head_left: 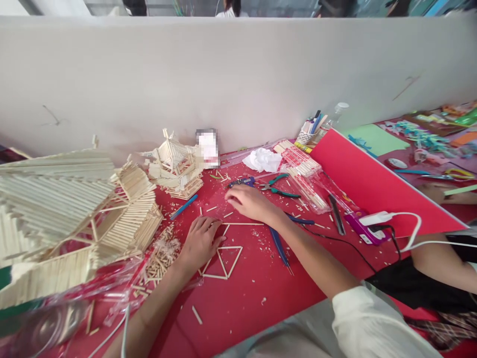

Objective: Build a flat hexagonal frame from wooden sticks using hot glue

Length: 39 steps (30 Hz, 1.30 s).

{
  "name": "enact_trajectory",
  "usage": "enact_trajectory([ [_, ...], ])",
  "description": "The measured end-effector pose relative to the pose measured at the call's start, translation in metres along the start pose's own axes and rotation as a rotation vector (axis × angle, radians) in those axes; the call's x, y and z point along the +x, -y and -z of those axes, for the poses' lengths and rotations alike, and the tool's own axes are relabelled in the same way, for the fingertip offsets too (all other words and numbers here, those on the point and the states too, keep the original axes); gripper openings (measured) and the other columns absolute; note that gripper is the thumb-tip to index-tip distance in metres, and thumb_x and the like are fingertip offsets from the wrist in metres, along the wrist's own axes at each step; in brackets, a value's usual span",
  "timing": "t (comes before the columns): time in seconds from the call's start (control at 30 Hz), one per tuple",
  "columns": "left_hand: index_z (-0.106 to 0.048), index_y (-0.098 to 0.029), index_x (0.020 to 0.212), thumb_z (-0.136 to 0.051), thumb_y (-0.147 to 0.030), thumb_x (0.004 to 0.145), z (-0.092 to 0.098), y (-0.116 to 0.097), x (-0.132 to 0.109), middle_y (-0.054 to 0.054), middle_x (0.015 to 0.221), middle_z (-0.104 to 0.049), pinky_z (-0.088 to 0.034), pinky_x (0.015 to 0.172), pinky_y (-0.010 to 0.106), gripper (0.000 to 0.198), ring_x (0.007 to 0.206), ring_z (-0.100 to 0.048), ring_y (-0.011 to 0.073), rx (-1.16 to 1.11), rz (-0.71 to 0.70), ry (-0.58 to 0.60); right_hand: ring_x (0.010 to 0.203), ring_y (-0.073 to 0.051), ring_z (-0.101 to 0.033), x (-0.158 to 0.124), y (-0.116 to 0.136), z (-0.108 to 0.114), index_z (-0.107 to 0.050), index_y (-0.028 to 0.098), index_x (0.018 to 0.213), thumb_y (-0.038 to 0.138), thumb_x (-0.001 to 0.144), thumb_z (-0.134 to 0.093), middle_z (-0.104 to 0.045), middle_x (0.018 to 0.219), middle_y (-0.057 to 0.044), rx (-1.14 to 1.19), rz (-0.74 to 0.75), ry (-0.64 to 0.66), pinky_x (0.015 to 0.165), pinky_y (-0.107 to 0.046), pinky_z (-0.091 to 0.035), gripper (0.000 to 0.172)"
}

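Note:
My left hand [201, 241] rests on the red table, fingers bent and pressed on a flat frame of thin wooden sticks [234, 262]. Triangles show in the frame, and its left part is under the hand. A long stick [246, 223] runs right from the fingertips. My right hand [248, 199] is above the table with curled fingers close together. Just behind it is a blue glue gun [244, 182], partly covered; whether the fingers touch it, or hold something small, I cannot make out. Green-handled pliers [279, 190] lie beside that hand. A blue-handled tool [278, 246] sits under the right forearm.
At left stand a large stick-built roof model [126, 214] and a small stick pavilion [179, 166]. Cut sticks [158, 266] are heaped by the left forearm. Packs of sticks [301, 169], a purple power strip [367, 228] and a leaning red board [376, 189] are at right.

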State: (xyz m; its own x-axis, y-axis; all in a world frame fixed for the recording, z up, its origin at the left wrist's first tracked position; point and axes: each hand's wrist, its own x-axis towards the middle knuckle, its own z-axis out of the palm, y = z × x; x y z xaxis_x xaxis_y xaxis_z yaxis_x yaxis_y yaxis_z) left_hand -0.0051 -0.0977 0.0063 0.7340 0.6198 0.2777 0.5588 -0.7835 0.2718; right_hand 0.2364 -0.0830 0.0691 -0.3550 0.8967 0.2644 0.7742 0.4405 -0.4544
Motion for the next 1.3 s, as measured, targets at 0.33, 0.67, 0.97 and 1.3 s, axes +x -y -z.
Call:
enact_trajectory([
  [0.33,-0.065,-0.016,0.127,-0.074,-0.030,0.091,-0.004,0.000,-0.003,0.015,0.119,-0.072,-0.048,0.105,0.051,0.039,0.117,-0.064,0.0351,0.049,0.037,0.012,0.098,-0.024,-0.070,0.102,0.068,-0.072,-0.071,0.016,0.115,0.005,0.100,-0.053,-0.075,0.110,-0.009,-0.384,0.519,0.365,0.072,-0.031,-0.049,0.026],
  [0.67,-0.065,-0.016,0.126,-0.074,-0.029,0.091,-0.003,-0.003,-0.002,0.015,0.121,-0.071,-0.049,0.104,0.052,0.039,0.118,-0.064,0.0350,0.036,0.052,0.024,0.096,-0.024,-0.070,0.119,0.070,-0.102,-0.070,0.012,0.110,0.006,0.103,-0.045,-0.073,0.115,-0.012,-0.518,0.581,0.402,0.086,-0.038,-0.052,0.027],
  [0.97,-0.064,-0.017,0.130,-0.075,-0.028,0.090,-0.003,-0.002,-0.002,0.014,0.119,-0.072,-0.049,0.106,0.052,0.042,0.117,-0.065,0.0329,-0.009,0.039,0.008,0.103,-0.027,-0.062,0.076,0.070,-0.034,-0.062,0.011,0.116,0.011,0.107,-0.035,-0.072,0.103,-0.015,-0.328,0.520,0.205,0.090,-0.040,-0.046,0.028],
  [1.3,-0.065,-0.019,0.125,-0.073,-0.030,0.092,-0.003,-0.001,-0.002,0.010,0.119,-0.070,-0.047,0.107,0.049,0.035,0.112,-0.062,0.0284,-0.017,0.010,-0.011,0.088,-0.031,-0.075,0.009,0.003,-0.009,-0.060,0.012,0.127,0.033,0.111,-0.035,-0.076,0.099,-0.019,-0.543,-0.169,0.297,0.072,-0.035,-0.050,0.036],
])
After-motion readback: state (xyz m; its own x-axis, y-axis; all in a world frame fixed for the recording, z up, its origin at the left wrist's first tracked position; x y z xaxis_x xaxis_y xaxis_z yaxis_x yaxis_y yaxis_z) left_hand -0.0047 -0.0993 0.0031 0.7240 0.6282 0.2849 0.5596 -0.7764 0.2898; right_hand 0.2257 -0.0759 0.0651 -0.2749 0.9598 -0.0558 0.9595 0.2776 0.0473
